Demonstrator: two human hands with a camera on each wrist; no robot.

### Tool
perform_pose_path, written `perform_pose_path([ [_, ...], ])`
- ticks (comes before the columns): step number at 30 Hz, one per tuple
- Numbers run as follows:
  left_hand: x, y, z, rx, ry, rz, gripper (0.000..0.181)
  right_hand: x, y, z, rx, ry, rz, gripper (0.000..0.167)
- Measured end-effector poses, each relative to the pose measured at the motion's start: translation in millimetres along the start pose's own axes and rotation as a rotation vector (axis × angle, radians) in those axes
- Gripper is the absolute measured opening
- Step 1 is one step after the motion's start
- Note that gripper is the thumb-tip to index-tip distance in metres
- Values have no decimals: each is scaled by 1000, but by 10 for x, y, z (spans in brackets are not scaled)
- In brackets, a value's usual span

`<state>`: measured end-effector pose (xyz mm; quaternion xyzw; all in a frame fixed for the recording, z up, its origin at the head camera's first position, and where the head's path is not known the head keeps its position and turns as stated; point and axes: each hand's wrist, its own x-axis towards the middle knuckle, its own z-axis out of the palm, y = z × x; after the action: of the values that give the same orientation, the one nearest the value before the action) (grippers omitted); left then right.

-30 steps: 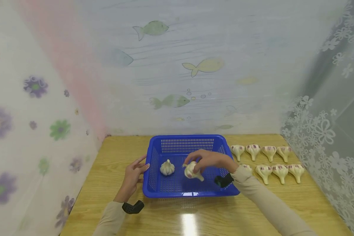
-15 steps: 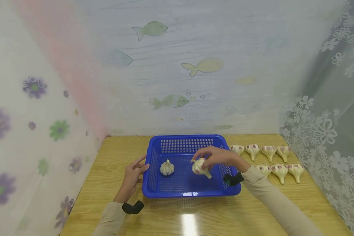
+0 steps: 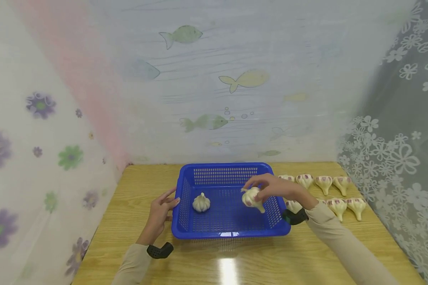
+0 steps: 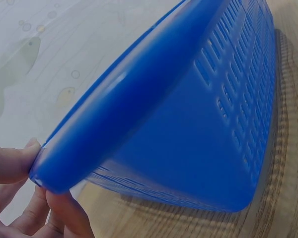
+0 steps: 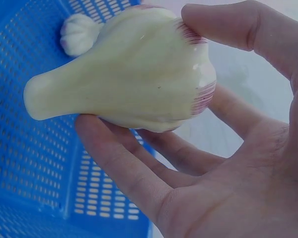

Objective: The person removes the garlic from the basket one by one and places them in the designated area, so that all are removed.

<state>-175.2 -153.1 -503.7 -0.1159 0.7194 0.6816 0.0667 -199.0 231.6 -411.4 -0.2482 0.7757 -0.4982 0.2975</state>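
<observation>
A blue plastic basket [image 3: 232,234] with slotted walls stands on the wooden table. My left hand [image 3: 159,213] pinches its left rim; in the left wrist view the thumb is on one side of the rim [image 4: 104,109] and curled fingers on the other. Above the basket's right part, my right hand [image 3: 278,188] grips a garlic bulb [image 3: 251,197] between thumb and fingers. That bulb [image 5: 134,69] is cream with purple streaks and a thick stem, seen close in the right wrist view. A whiter garlic bulb [image 3: 201,202] sits upright inside the basket at the left.
Right of the basket, several garlic bulbs [image 3: 323,184] lie in two rows on the wooden table [image 3: 142,178], stems toward the front. The right forearm partly covers the nearer row. Patterned curtains [image 3: 235,99] hang behind and at both sides.
My right hand has moved right with the garlic bulb, from the basket's middle toward its right wall. The left hand and the basket have stayed in place.
</observation>
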Motion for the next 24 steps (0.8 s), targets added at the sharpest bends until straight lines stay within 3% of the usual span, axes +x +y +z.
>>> perform_pose_path([
  [12, -57, 89, 18, -12, -21, -4, 48, -299, 88, -144, 25, 52, -14, 40],
  [24, -17, 11, 3, -17, -17, 4, 49, -566, 176, -255, 20, 79, -17, 42],
])
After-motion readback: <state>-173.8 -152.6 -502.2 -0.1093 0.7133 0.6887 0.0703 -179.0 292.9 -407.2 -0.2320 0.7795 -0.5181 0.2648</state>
